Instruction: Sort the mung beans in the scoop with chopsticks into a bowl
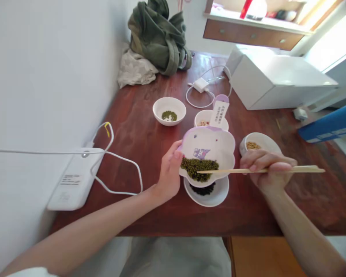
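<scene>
Near the table's (150, 226) front edge, my left hand (170, 171) pinches the dish (220, 148) by its left rim; my right hand (268, 163) clasps chopsticks (233, 171).
Tipping it nearer could spill green beans (198, 167) into the dark-filled bowl (223, 191) below; it's white, scalloped, beans heaped near, cartoon figure (201, 153) beyond, lilac farthest.

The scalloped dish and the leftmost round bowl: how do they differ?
The scalloped dish has a wavy rim and printed cartoon; the round bowl looks smooth-rimmed and plain. The left hand holds the dish; the bowl stands on the table. The dish has many green beans, the bowl far fewer. Both are white inside.
</scene>
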A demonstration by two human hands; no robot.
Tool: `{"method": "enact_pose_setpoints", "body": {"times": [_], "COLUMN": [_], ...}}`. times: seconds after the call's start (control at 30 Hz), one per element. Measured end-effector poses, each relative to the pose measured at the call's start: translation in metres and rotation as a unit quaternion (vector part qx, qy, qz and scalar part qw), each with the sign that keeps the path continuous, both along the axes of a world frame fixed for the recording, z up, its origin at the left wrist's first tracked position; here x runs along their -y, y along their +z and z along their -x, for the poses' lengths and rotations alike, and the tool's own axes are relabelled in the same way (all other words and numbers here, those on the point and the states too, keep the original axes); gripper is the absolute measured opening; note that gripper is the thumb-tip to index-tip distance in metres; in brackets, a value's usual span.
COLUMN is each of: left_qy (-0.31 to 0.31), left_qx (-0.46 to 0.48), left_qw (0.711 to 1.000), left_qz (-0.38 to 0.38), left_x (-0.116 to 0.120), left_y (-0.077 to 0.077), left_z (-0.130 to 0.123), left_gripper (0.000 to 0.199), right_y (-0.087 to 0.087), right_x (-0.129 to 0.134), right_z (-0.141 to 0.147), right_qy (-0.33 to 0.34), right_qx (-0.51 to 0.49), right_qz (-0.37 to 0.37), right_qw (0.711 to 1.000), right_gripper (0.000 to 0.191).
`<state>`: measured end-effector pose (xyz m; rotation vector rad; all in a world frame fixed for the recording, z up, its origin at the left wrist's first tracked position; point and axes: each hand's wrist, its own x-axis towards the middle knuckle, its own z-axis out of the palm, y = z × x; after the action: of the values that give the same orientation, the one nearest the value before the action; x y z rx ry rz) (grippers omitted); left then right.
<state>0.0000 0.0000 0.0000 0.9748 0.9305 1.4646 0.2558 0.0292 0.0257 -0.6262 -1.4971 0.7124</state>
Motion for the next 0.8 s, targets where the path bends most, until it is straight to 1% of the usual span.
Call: {"method": "enact_pose_setpoints", "body": {"times": [0.13,0.23,0.33,0.57,0.7,0.8], "left_qy": [0.014,0.011,0.010,0.026,0.019,0.020], "left_qx": [0.004,0.015,0.005,0.009,0.014,0.022], "left_qw": [1.000,1.000,1.000,1.000,1.000,1.000], "left_qz": [0.000,-0.001,-0.002,0.011,0.004,0.002], "left_x": [0.000,-0.001,-0.001,-0.001,-0.003,-0.003], "left_y": [-0.004,-0.004,-0.004,-0.008,-0.010,-0.012], "left_z": [-0.001,-0.001,0.000,0.000,0.000,0.000], "left_gripper": [0.061,0.061,0.060,0.063,0.064,0.063], "right_y": [-0.001,-0.002,-0.002,0.002,0.000,-0.002], "right_x": [0.003,0.006,0.006,0.004,0.002,0.002], "right_z": [0.003,0.001,0.003,0.007,0.004,0.003], "right_qy": [0.010,0.042,0.067,0.076,0.083,0.080], "right_qx": [0.011,0.018,0.018,-0.018,-0.017,-0.024], "right_qz": [-0.018,-0.009,0.007,0.004,0.005,0.008], "right_qw": [1.000,0.999,0.998,0.997,0.996,0.996], "right_gripper": [0.050,0.042,0.038,0.045,0.046,0.052]}}
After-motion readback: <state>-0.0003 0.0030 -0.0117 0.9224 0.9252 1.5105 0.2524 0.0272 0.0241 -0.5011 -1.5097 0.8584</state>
